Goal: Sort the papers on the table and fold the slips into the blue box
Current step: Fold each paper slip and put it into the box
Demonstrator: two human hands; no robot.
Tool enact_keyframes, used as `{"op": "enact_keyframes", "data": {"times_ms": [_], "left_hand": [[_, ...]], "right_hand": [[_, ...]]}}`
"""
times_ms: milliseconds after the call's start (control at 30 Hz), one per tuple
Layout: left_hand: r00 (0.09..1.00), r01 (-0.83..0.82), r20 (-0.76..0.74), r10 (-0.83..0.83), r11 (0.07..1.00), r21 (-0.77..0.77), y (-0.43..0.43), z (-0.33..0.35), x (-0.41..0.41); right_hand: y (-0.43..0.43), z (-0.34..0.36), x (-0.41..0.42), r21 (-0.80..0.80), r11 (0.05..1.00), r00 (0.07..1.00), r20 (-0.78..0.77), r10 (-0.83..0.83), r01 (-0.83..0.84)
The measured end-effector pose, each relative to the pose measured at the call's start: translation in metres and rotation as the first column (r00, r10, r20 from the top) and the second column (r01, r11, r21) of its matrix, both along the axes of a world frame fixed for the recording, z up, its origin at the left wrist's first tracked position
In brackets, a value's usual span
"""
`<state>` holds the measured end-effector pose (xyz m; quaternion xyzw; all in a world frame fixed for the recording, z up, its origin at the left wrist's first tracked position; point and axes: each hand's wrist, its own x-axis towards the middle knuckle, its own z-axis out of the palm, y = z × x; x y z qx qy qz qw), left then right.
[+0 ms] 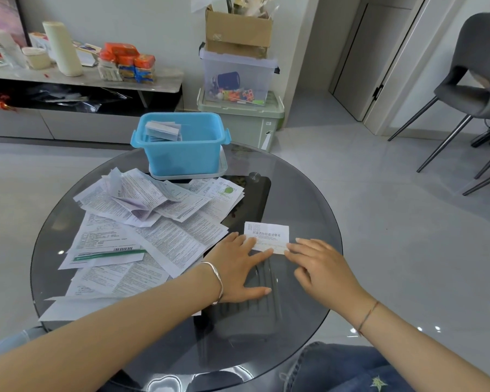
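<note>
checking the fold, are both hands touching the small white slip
Touching. The head view shows fingers of the left hand lying on the near edge of the small white slip, and fingertips of the right hand meeting its near right corner.

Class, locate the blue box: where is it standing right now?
In the head view the blue box stands at the far edge of the glass table, left of centre, just behind the pile of papers.

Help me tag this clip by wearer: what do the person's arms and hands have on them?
No sleeves are in view. The left hand has a silver bangle at its wrist; the right hand has a thin reddish cord bracelet. No gloves or rings show.
</note>
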<state>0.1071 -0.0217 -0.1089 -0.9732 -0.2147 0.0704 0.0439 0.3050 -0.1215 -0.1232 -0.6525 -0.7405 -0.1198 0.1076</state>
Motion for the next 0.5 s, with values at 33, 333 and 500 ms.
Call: {"op": "enact_keyframes", "data": {"times_ms": [33,333,500], "left_hand": [[1.000,-0.004,0.000,0.004,1.000,0.007,0.000,-0.001,0.002],[0.999,-0.046,-0.023,0.046,0.999,-0.012,-0.007,0.006,0.001],[0.999,-0.026,-0.020,0.027,0.998,0.060,-0.005,0.009,-0.007]], "right_hand": [[-0.001,0.000,0.001,0.001,1.000,1.000,-0.022,-0.017,0.017],[0.002,0.002,-0.001,-0.005,0.999,0.999,-0.036,-0.038,0.038],[0.002,0.001,-0.001,-0.012,0.999,0.997,-0.057,-0.051,0.050]]}}
